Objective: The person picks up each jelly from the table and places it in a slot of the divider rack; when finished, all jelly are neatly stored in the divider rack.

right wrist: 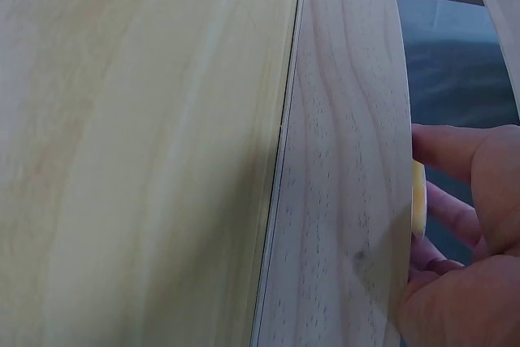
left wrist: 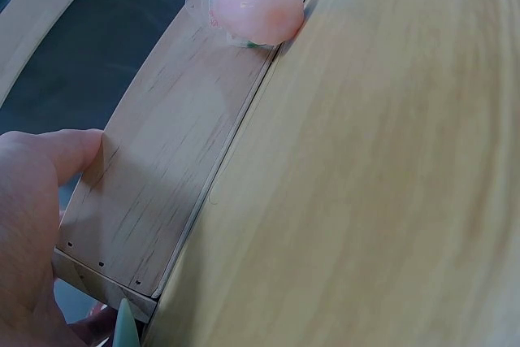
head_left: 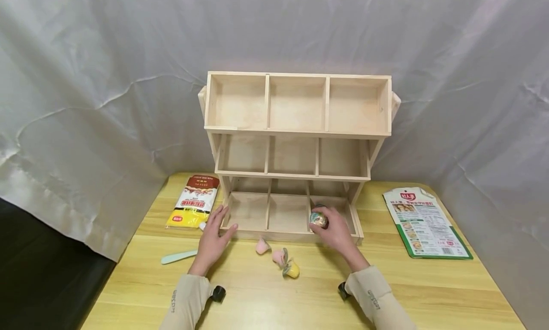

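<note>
A wooden three-tier rack (head_left: 298,133), each tier split into three compartments, stands in the head view. My right hand (head_left: 336,230) pinches a jelly cup (head_left: 319,219) with a patterned lid at the bottom right compartment; a yellow part of the cup (right wrist: 418,201) shows behind the front board in the right wrist view. My left hand (head_left: 213,239) rests at the rack's bottom left corner, fingers spread, its thumb touching the front board's top edge in the left wrist view. Two pink jelly cups (head_left: 262,246) and a yellow one (head_left: 292,269) lie before the rack.
Left of the rack lies a red, white and yellow packet (head_left: 194,201). A pale green flat utensil (head_left: 177,257) lies beside my left hand, partly covered by it. A white and green pouch (head_left: 429,223) lies to the right. Grey curtains (head_left: 296,29) surround the table.
</note>
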A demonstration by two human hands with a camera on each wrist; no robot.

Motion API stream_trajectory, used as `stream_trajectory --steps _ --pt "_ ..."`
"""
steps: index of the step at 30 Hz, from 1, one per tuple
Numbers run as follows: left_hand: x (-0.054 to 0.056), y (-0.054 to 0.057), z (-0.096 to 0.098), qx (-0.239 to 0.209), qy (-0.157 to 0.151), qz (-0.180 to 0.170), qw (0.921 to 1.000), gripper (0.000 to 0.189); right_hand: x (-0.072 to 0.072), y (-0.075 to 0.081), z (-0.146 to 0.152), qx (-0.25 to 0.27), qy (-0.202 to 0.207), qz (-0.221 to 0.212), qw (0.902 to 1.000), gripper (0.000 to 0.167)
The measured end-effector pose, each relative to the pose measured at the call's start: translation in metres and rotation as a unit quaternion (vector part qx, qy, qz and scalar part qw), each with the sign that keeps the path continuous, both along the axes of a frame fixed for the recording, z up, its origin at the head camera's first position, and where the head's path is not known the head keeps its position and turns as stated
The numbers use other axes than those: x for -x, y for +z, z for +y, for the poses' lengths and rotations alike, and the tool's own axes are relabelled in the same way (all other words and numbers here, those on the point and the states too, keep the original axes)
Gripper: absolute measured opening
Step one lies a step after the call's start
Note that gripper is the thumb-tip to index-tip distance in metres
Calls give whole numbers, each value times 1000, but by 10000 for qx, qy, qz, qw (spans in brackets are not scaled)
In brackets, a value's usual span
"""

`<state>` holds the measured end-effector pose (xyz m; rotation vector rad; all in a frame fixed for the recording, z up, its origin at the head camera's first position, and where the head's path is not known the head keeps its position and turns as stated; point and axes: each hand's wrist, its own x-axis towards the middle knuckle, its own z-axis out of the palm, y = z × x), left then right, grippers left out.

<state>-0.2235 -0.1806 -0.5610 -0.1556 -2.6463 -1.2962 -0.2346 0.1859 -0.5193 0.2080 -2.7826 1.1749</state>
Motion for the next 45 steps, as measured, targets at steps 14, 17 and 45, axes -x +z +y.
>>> stream_trajectory --steps 14,17,45 --pt "3 3 0 17 -26 -76 10000 71 6 28 13 813 -164 528 9952 47" --pt "3 2 -1 9 -26 -82 10000 71 11 43 19 1151 -294 693 9905 47" --pt "2 -2 -1 31 -13 -4 10000 70 18 16 -30 563 307 365 9973 42"
